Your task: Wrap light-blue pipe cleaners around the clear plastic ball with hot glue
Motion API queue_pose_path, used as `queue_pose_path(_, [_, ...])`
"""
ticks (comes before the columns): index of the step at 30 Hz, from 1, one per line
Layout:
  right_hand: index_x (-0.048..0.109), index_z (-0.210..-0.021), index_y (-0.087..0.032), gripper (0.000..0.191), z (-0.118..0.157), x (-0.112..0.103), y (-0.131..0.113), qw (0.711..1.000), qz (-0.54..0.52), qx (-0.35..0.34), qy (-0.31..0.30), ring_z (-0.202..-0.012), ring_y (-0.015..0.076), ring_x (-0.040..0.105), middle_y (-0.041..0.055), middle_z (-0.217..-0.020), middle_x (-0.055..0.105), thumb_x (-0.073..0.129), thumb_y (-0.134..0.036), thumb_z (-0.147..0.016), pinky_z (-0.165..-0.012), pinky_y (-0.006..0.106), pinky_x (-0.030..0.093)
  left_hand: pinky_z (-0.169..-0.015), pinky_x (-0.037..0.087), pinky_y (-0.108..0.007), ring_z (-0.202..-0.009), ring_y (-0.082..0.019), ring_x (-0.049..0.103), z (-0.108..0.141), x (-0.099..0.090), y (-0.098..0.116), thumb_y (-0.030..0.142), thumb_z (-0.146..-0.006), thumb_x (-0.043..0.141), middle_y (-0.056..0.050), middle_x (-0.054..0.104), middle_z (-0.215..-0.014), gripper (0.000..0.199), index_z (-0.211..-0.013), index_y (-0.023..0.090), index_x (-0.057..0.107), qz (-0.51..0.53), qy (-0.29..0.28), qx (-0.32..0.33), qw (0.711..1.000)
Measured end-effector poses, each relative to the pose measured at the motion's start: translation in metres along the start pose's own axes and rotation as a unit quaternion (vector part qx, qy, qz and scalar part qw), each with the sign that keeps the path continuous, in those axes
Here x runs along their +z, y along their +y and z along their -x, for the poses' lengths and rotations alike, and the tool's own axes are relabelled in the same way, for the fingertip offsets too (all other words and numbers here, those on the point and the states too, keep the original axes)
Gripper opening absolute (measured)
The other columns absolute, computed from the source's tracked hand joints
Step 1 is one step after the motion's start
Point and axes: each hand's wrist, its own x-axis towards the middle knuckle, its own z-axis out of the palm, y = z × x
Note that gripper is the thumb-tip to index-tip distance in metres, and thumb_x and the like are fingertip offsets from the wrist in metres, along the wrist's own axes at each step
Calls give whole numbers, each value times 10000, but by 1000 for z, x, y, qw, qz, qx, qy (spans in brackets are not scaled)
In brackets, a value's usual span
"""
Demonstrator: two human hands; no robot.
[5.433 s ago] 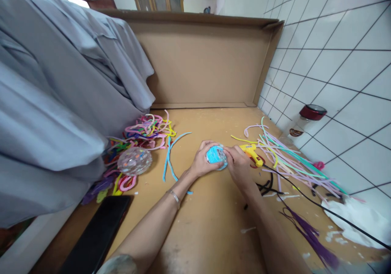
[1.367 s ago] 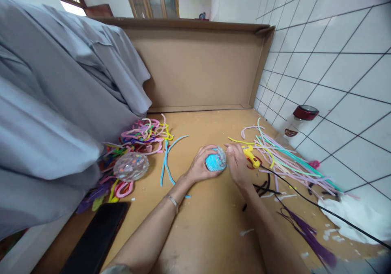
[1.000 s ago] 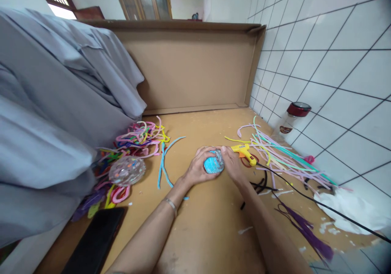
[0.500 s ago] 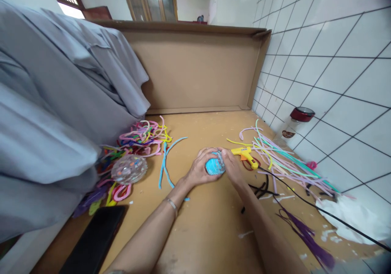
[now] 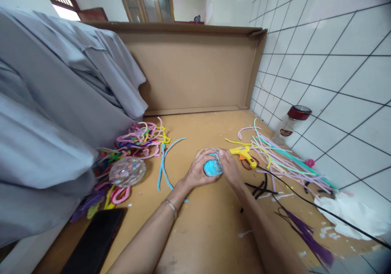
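Observation:
A small round object wrapped in blue and grey strands (image 5: 213,166) is between my hands above the brown table (image 5: 195,233). My left hand (image 5: 197,169) curls round its left side and underside. The fingers of my right hand (image 5: 228,166) press on its right, grey side. Just right of my right hand lies a yellow glue gun (image 5: 244,155) with an orange trigger. Blue pipe cleaners (image 5: 164,164) rest on the table to the left of my left hand.
Coloured pipe cleaners (image 5: 143,137) and a clear decorated bowl (image 5: 127,172) lie left, near a black phone (image 5: 94,241). At right are pastel pipe cleaners (image 5: 284,160), a lidded jar (image 5: 288,126), purple tassel (image 5: 308,235), white cloth (image 5: 348,217) and black cord (image 5: 311,204). Cardboard (image 5: 195,70) stands behind.
The view has shifted slightly. Both hands remain on the round object, with little visible change in their grip.

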Motion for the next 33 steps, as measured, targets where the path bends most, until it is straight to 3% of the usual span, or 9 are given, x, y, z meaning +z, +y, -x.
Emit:
queue_pose_path(4, [669, -958, -190, 575, 0, -2, -5, 999, -36, 24, -11, -1037, 238, 604, 114, -1049, 674, 325, -647, -897, -953, 401, 460, -1025, 414, -518, -1200, -279, 550, 2, 1, -2, 319, -645, 795, -139, 573, -1265, 576, -1137, 230, 509, -2, 4, 7, 1000])
queue_pose_path(9, [650, -1001, -178, 627, 0, -2, -2, 995, -66, 78, 18, -983, 252, 625, 126, -1061, 683, 345, -706, -858, -885, 416, 496, -1016, 425, -520, -1188, -271, 550, 4, 2, -3, 316, -639, 807, -141, 573, -1257, 594, -1143, 222, 507, 2, 15, 5, 1000])
queue_pose_path(16, [678, -936, -197, 527, -1, -3, 0, 999, -29, 17, 4, -986, 242, 612, 105, -1006, 683, 370, -623, -895, -918, 408, 471, -1007, 423, -508, -1185, -277, 556, 2, 1, -1, 308, -641, 795, -142, 578, -1248, 574, -1131, 230, 505, 4, 10, 3, 1000])
queue_pose_path(21, [663, -904, -202, 521, -1, -4, -4, 998, -49, 23, -8, -950, 225, 621, 90, -969, 683, 363, -628, -895, -882, 381, 495, -1023, 406, -510, -1191, -282, 558, 2, 0, 0, 314, -643, 785, -138, 583, -1253, 548, -1111, 235, 511, 0, -2, -1, 1000])
queue_pose_path(28, [656, -953, -200, 523, 0, 0, -3, 999, -48, 23, 8, -1014, 241, 607, 111, -1038, 669, 378, -636, -877, -942, 415, 471, -1023, 415, -491, -1186, -270, 553, 1, 0, 1, 310, -634, 795, -134, 576, -1251, 567, -1115, 230, 506, -1, 9, -3, 1000])
queue_pose_path(33, [630, -923, -206, 510, 1, -2, -4, 998, -45, 41, 3, -931, 227, 619, 84, -972, 682, 350, -632, -891, -863, 384, 502, -1025, 409, -504, -1187, -276, 557, 2, 1, 0, 308, -636, 792, -131, 583, -1248, 555, -1108, 234, 509, -2, 5, -8, 1000])
